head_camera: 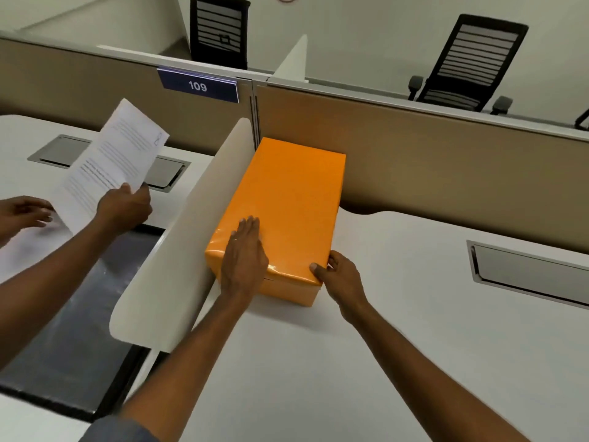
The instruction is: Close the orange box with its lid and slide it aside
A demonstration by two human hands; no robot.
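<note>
The orange box (287, 199) lies on the white desk with its lid on, its long left side against a white curved divider (178, 250) and its far end near the beige partition. My left hand (243, 253) rests flat, palm down, on the near part of the lid. My right hand (341, 275) grips the box's near right corner, thumb on the lid's edge and fingers down the side.
Beyond the divider, another person's two hands (124, 205) hold a printed sheet (111, 164) over the neighbouring desk. A metal cable hatch (526, 272) is set into my desk at the right. Black office chairs (471, 62) stand behind the partition.
</note>
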